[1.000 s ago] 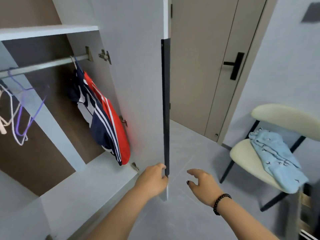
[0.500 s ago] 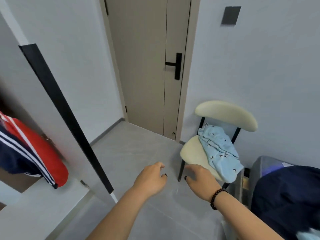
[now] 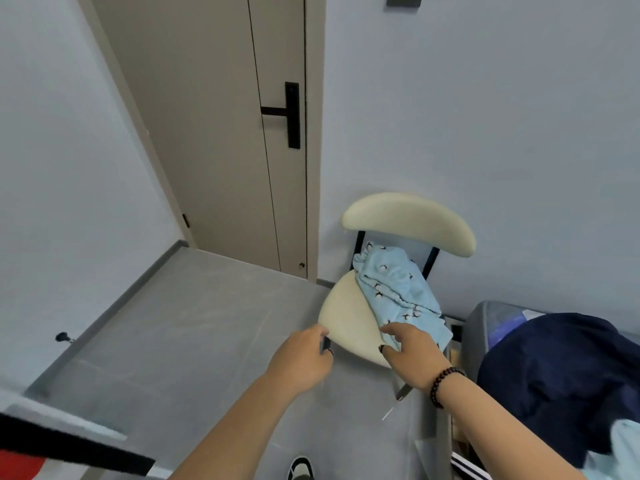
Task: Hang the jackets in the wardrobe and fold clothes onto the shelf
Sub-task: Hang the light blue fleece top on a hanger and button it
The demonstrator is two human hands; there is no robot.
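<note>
A light blue patterned garment (image 3: pixel 398 292) lies crumpled on a cream chair (image 3: pixel 346 317) by the wall. My right hand (image 3: pixel 410 351) hovers over the seat's front, fingers spread and loosely bent, its fingertips at the garment's lower edge. Just left of the seat's front edge is my left hand (image 3: pixel 301 358), fingers loosely curled and holding nothing. A dark navy garment (image 3: pixel 561 382) is piled at the right. The black edge of the wardrobe door (image 3: pixel 69 448) and a bit of the red jacket (image 3: pixel 20 465) show at the bottom left.
A closed beige room door (image 3: pixel 221 133) with a black handle stands behind the chair. A grey bin or basket (image 3: pixel 485 327) sits under the navy pile at right. Grey floor (image 3: pixel 173 341) spreads to the left. My shoe (image 3: pixel 300 469) shows at the bottom.
My view has swung right, away from the wardrobe to the chair. Both hands have left the wardrobe door edge and reached toward the chair, the right one arriving at the blue garment.
</note>
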